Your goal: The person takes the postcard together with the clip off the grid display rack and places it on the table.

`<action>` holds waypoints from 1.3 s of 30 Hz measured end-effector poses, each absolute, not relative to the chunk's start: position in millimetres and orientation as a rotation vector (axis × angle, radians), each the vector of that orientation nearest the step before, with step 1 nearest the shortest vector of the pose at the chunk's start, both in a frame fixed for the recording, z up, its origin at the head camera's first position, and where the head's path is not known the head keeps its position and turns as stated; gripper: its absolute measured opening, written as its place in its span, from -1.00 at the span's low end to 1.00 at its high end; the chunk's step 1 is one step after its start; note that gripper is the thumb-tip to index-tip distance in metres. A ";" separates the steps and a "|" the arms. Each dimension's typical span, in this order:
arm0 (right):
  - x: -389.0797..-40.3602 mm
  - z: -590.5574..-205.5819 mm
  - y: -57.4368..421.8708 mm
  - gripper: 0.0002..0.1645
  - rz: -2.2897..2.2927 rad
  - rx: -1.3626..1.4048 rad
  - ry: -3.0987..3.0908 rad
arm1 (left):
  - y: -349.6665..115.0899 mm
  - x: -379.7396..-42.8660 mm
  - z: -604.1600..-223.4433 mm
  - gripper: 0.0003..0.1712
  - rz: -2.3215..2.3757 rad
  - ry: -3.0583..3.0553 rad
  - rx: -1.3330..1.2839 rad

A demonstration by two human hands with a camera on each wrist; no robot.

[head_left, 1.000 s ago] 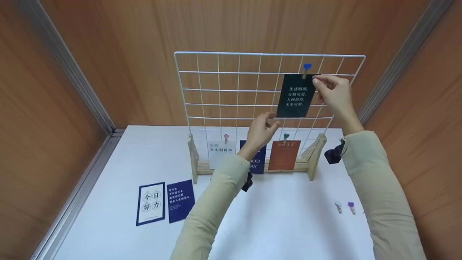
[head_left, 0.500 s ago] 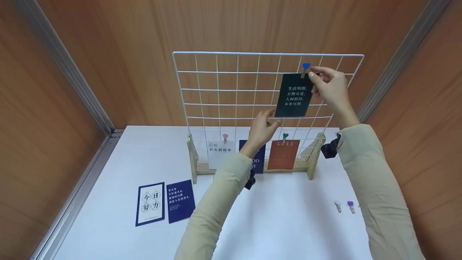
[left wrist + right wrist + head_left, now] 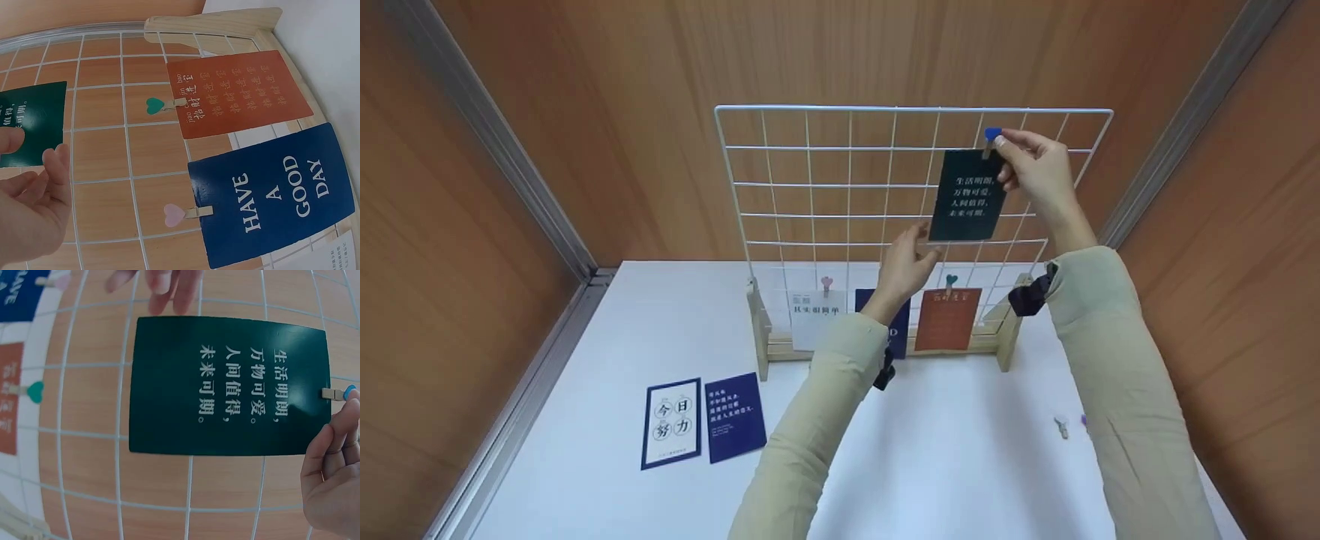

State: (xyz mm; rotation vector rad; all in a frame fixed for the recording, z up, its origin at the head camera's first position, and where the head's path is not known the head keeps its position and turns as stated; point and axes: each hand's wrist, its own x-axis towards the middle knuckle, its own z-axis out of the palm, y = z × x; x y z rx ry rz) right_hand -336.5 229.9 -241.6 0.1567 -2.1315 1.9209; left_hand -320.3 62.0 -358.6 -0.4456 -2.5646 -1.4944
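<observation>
A dark green card (image 3: 966,195) with white writing hangs on the upper right of a white wire grid (image 3: 847,184). At its top edge sits a small wooden clothespin with a blue heart (image 3: 991,133). My right hand (image 3: 1041,169) pinches the heart end of this clothespin between thumb and fingers, as the right wrist view also shows at the heart (image 3: 350,392). Near the card's lower left corner is my left hand (image 3: 906,266), thumb and fingers apart and relaxed. In the right wrist view its fingertips (image 3: 181,305) lie close to the card's edge, without gripping it.
Lower on the grid hang a white card (image 3: 814,322), a blue card (image 3: 270,197) and an orange card (image 3: 949,319) on clothespins. Two more cards, one white with a blue border (image 3: 672,424) and one blue (image 3: 735,418), lie left. A loose clothespin (image 3: 1061,427) lies right.
My right hand has moved left and up from the card's upper right corner to the blue heart and pinches it. The left hand stays near the card's lower corner.
</observation>
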 end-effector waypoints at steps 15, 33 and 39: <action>-344.7 -237.1 218.3 -0.63 2.231 0.027 -1.975 | 61.2 -323.8 -359.9 -0.53 -1.851 -2.474 -0.412; -344.0 -236.2 216.5 -0.79 2.110 0.055 -1.968 | 58.9 -318.9 -357.5 -0.85 -1.634 -2.491 -0.416; -342.8 -237.3 215.9 -0.84 2.136 0.071 -1.915 | 58.8 -319.3 -360.2 -0.86 -1.601 -2.471 -0.423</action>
